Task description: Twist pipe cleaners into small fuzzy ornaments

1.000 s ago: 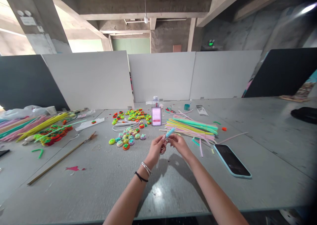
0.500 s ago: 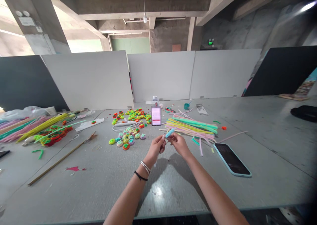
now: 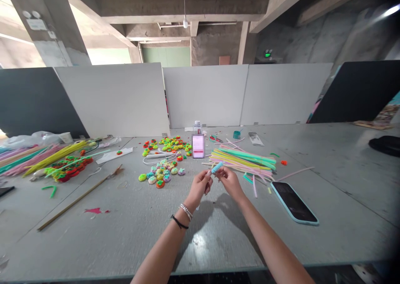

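A light blue coil of pipe cleaner (image 3: 217, 167) is held up between my two hands above the table. My left hand (image 3: 200, 185) pinches its lower left end. The fingers of my right hand (image 3: 230, 182) close around its other side. Just behind my right hand lies a bundle of pastel pipe cleaners (image 3: 243, 161) in yellow, green and pink. To the left of my hands sits a cluster of small round fuzzy ornaments (image 3: 160, 184) in several colours.
A phone (image 3: 294, 202) in a light blue case lies at right. A second upright phone (image 3: 198, 146) stands before a bottle (image 3: 197, 126). A wooden stick (image 3: 78, 199) and more pipe cleaners (image 3: 46, 163) lie at left. White panels (image 3: 206, 94) border the table.
The view has shifted very slightly. Both hands keep their hold on the blue coil, with hardly any visible movement.
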{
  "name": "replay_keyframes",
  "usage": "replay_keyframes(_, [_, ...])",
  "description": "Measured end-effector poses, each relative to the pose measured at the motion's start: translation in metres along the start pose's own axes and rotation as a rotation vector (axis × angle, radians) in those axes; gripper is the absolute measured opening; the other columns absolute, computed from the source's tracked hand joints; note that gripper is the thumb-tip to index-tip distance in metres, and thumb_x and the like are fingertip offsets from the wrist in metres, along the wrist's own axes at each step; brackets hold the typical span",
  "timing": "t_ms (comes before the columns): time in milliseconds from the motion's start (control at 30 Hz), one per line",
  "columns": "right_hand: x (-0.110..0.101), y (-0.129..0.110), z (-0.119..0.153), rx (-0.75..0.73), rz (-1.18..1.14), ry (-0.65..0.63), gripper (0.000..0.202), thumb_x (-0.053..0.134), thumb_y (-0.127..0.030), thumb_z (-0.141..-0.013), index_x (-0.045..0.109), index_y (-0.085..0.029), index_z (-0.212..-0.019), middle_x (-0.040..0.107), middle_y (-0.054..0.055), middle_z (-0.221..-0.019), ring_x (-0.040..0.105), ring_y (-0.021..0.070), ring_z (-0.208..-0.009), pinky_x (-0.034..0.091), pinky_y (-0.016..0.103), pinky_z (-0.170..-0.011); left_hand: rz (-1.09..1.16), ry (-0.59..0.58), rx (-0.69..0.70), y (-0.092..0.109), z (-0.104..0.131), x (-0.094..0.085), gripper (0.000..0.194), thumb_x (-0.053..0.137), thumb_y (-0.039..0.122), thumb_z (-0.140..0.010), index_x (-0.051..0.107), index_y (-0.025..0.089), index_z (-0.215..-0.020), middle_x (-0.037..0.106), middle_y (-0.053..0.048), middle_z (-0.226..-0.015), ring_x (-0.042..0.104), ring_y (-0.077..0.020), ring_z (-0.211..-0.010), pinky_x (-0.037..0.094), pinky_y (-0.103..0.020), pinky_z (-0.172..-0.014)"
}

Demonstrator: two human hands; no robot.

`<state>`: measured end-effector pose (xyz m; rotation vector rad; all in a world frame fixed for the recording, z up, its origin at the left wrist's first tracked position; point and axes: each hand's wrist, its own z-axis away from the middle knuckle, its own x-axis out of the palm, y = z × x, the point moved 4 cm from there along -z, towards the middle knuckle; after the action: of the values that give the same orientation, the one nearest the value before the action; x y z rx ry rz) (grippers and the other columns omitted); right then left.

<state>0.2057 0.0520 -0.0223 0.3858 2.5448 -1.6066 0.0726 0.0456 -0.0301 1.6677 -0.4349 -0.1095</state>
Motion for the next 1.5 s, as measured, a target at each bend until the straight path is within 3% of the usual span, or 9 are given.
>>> replay_keyframes(100, [0.001, 0.0, 0.0, -0.026, -0.064, 0.024, 0.032, 0.063, -0.052, -0.074, 0.057, -0.021, -0.082, 0.057, 0.001, -0.07, 0.049, 0.0143, -0.059, 0.042, 0.026, -0.056, -0.021, -0.025, 0.001, 0.002, 0.001, 0.0, 0.049, 0.051, 0.061, -0.076, 0.054, 0.015, -0.094, 0.043, 0.007, -0.057, 0.031, -0.0022, -0.036, 0.021, -0.018, -0.035])
replay_keyframes(267, [0.006, -0.007, 0.002, -0.068, -0.082, -0.097, 0.035, 0.059, -0.047, -0.079, 0.062, -0.024, -0.104, 0.06, 0.005, -0.095, 0.054, 0.017, -0.075, 0.045, 0.028, -0.065, 0.009, -0.097, -0.03, 0.005, 0.001, -0.003, 0.042, 0.054, 0.056, -0.076, 0.051, 0.016, -0.088, 0.047, 0.007, -0.058, 0.034, -0.0022, -0.035, 0.023, -0.018, -0.035])
replay_keyframes(500, [0.002, -0.011, 0.004, -0.088, -0.085, -0.076, 0.023, 0.06, -0.044, -0.079, 0.069, -0.025, -0.089, 0.059, 0.005, -0.092, 0.054, 0.0206, -0.087, 0.047, 0.029, -0.071, -0.082, -0.125, -0.057, 0.006, 0.004, 0.0, 0.043, 0.047, 0.057, -0.08, 0.045, 0.017, -0.096, 0.057, 0.003, -0.062, 0.04, -0.0048, -0.034, 0.026, -0.018, -0.036])
replay_keyframes(667, [0.001, -0.004, 0.002, -0.047, -0.117, -0.048, 0.025, 0.061, -0.047, -0.076, 0.067, -0.023, -0.084, 0.06, 0.006, -0.094, 0.056, 0.0213, -0.089, 0.047, 0.03, -0.074, -0.599, 0.141, 0.321, 0.021, 0.014, -0.002, 0.037, 0.046, 0.045, -0.087, 0.045, 0.021, -0.115, 0.061, -0.005, -0.092, 0.054, -0.0091, -0.055, 0.042, -0.022, -0.054])
replay_keyframes(733, [0.002, -0.002, 0.001, -0.028, -0.13, -0.045, 0.027, 0.061, -0.047, -0.075, 0.066, -0.023, -0.084, 0.062, 0.006, -0.094, 0.056, 0.0215, -0.089, 0.047, 0.03, -0.073, -0.818, 0.137, 0.456, 0.025, 0.02, 0.001, 0.032, 0.046, 0.036, -0.088, 0.049, 0.023, -0.118, 0.059, -0.007, -0.102, 0.057, -0.0117, -0.067, 0.044, -0.024, -0.065])
replay_keyframes(833, [0.005, 0.001, 0.0, -0.001, -0.126, -0.053, 0.029, 0.061, -0.049, -0.074, 0.065, -0.023, -0.086, 0.062, 0.006, -0.092, 0.057, 0.0208, -0.083, 0.047, 0.029, -0.067, -0.936, 0.104, 0.519, 0.026, 0.022, 0.003, 0.032, 0.04, 0.028, -0.092, 0.05, 0.024, -0.122, 0.06, -0.008, -0.101, 0.059, -0.0155, -0.078, 0.044, -0.026, -0.072])
replay_keyframes(967, [0.005, 0.002, -0.001, 0.034, -0.116, -0.04, 0.032, 0.059, -0.051, -0.074, 0.064, -0.021, -0.083, 0.061, 0.006, -0.082, 0.056, 0.0194, -0.072, 0.045, 0.027, -0.058, -0.87, 0.138, 0.518, 0.023, 0.021, 0.0, 0.031, 0.04, 0.026, -0.092, 0.056, 0.024, -0.118, 0.062, -0.007, -0.098, 0.059, -0.0141, -0.077, 0.045, -0.025, -0.071])
replay_keyframes(1167, [0.003, 0.005, 0.001, 0.021, -0.142, -0.022, 0.028, 0.06, -0.048, -0.076, 0.06, -0.021, -0.08, 0.059, 0.002, -0.073, 0.054, 0.017, -0.069, 0.042, 0.027, -0.063, -0.613, 0.126, 0.45, 0.023, 0.02, 0.004, 0.032, 0.044, 0.031, -0.09, 0.062, 0.02, -0.114, 0.063, -0.005, -0.091, 0.056, -0.0069, -0.054, 0.045, -0.019, -0.053])
replay_keyframes(1500, [0.003, 0.009, -0.003, 0.003, -0.293, -0.042, 0.032, 0.067, -0.048, -0.071, 0.054, -0.02, -0.079, 0.053, -0.002, -0.068, 0.048, 0.0135, -0.062, 0.037, 0.024, -0.059, -0.459, 0.063, 0.326, 0.02, 0.014, 0.005, 0.035, 0.045, 0.036, -0.089, 0.063, 0.016, -0.11, 0.062, -0.001, -0.074, 0.053, -0.0054, -0.044, 0.043, -0.016, -0.042])
